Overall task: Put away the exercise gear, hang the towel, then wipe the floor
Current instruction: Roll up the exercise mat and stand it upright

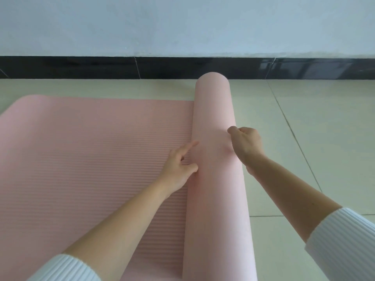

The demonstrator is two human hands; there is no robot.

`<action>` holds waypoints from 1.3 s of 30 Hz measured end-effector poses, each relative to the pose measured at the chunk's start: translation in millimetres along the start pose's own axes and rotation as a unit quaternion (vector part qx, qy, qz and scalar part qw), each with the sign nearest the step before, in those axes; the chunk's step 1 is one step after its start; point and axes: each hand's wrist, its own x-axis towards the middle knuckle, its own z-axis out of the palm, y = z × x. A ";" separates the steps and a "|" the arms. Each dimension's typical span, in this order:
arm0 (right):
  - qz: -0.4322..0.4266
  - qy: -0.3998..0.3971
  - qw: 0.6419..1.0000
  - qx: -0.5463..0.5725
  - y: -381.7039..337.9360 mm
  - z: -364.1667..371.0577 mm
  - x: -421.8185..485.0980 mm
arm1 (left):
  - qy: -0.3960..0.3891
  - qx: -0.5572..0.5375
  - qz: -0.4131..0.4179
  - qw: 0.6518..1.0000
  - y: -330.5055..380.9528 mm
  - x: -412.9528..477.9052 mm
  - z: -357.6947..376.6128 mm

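Observation:
A pink ribbed exercise mat (pixel 85 151) lies flat on the floor at the left. Its right part is wound into a thick roll (pixel 215 110) that runs from the wall toward me. My left hand (pixel 178 167) rests where the roll meets the flat mat, fingers apart and pressed against the roll's left side. My right hand (pixel 246 145) sits on the roll's right side with the fingers curled against it and the thumb on top. Both forearms show white ribbed sleeves pushed up.
Pale floor tiles (pixel 316 138) stretch to the right of the roll. A black skirting strip (pixel 81 67) runs along the foot of a light grey wall (pixel 162 25) just beyond the roll's far end.

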 end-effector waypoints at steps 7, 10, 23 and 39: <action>-0.066 -0.080 0.989 -0.107 -29.1 43.0 -18.6 | -0.044 -0.004 -0.014 0.999 -1.1 -20.8 -49.8; -0.082 -0.115 0.985 -0.101 -54.9 67.6 -36.4 | -0.088 0.012 -0.058 0.994 -9.6 -36.1 -70.9; -0.107 -0.027 0.971 -0.212 -69.7 152.2 -60.5 | -0.017 0.052 0.018 0.998 -71.4 -51.8 -172.5; -0.179 -0.054 0.960 -0.211 -132.2 254.5 -101.3 | 0.125 0.042 0.033 0.991 -96.0 -75.1 -257.7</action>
